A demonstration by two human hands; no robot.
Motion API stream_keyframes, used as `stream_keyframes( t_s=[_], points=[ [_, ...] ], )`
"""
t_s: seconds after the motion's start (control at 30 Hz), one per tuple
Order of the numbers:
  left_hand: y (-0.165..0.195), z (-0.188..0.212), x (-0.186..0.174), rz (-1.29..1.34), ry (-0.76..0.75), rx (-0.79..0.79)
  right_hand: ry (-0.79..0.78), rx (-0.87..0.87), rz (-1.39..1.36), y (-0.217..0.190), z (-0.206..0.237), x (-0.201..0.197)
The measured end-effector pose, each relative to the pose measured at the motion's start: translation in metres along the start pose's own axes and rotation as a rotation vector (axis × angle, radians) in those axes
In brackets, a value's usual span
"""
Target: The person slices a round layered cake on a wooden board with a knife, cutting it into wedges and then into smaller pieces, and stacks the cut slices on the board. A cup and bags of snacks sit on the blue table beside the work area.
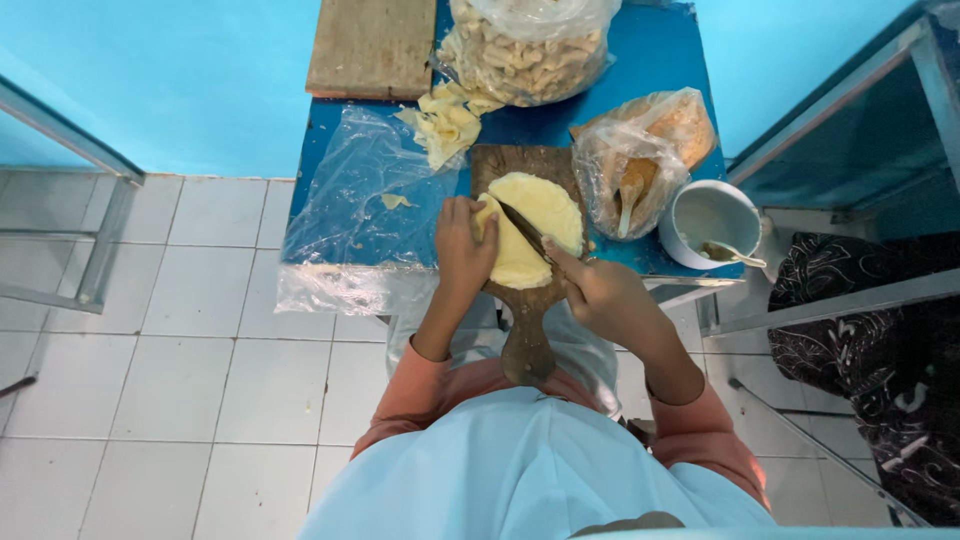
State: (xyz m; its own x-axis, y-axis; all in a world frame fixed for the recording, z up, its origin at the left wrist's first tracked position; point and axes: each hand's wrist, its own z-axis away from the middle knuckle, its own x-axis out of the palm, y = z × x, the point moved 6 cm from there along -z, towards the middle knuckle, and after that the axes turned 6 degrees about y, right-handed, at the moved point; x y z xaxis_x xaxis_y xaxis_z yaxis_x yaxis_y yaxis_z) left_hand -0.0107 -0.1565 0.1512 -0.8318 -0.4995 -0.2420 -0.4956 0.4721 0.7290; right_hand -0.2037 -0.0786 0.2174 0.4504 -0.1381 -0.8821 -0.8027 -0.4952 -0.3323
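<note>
Dough (pixel 530 215), pale, smooth, round; left hand (pixel 462 252) presses it, right hand (pixel 600 295) grips knife (pixel 522 229).

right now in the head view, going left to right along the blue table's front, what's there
clear plastic sheet → left hand → pale dough round on the wooden paddle board → right hand holding a knife → white bowl with a spoon
</note>
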Motion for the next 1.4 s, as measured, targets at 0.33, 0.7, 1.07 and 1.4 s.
stream_keyframes(
  t_s=[0.33, 0.7, 1.07, 1.4],
  points=[
    [0.001, -0.012, 0.006, -0.011, -0.009, 0.023, -0.135, 0.082, 0.065, 0.011, 0.020, -0.024],
    [-0.008, -0.022, 0.021, -0.241, -0.193, 0.030, -0.017, 0.161, 0.011, 0.024, 0.007, -0.009],
    [-0.025, -0.022, 0.028, -0.284, -0.211, -0.059, -0.020, 0.205, -0.047, 0.025, 0.008, 0.004],
    [-0.020, -0.019, 0.025, -0.240, -0.217, 0.029, 0.021, 0.181, -0.030, 0.015, 0.016, 0.001]
  ],
)
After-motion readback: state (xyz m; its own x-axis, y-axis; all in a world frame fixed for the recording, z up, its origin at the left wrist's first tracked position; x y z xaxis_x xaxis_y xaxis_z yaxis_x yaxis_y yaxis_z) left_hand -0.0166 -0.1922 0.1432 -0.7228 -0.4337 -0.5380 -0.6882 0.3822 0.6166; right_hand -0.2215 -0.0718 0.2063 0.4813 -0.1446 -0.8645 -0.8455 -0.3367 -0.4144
